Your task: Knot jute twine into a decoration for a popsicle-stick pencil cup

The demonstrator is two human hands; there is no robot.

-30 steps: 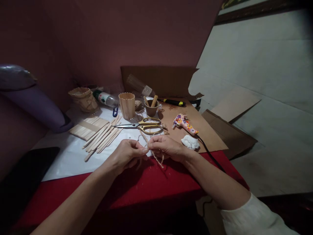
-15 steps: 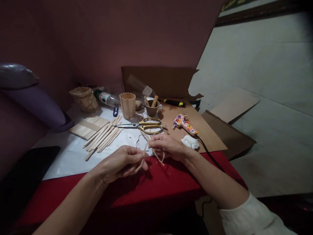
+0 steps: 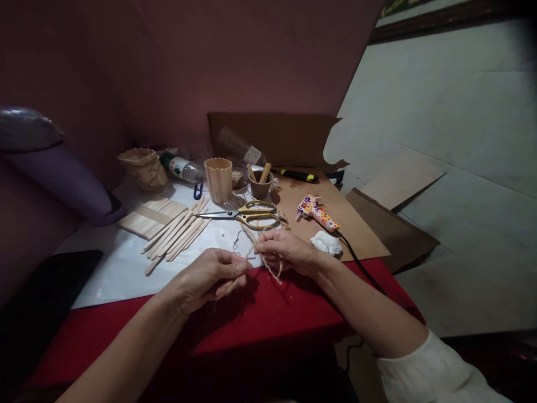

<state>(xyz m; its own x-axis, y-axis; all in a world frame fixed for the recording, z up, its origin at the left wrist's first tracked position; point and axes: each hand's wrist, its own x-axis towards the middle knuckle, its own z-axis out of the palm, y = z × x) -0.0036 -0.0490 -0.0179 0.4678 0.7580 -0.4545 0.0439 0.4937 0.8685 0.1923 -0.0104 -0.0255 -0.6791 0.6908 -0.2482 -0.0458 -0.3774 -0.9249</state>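
Between my two hands runs a piece of tan twine (image 3: 249,250), held just above the table's front part. My left hand (image 3: 213,275) pinches it between thumb and fingers, and a frayed end hangs below. A short way to the right, my right hand (image 3: 285,250) grips the twine too, with a loose end dangling under the fingers. Just beyond the hands lie gold-handled scissors (image 3: 243,215), blades pointing left. Loose craft sticks (image 3: 178,235) are spread to the left, beside a banded bundle of sticks (image 3: 153,217).
Behind the scissors stand a stick-covered cup (image 3: 218,180), a small brown pot (image 3: 260,186) and another decorated cup (image 3: 144,169). Plastic bottles (image 3: 184,168) lie at the back. A flowered glue gun (image 3: 318,213) with a cord rests on cardboard (image 3: 352,235) at right, near a white wad (image 3: 326,242).
My left hand's fingers have closed in further on the twine, and its loose end has shifted below them. My right hand stays almost where it was.
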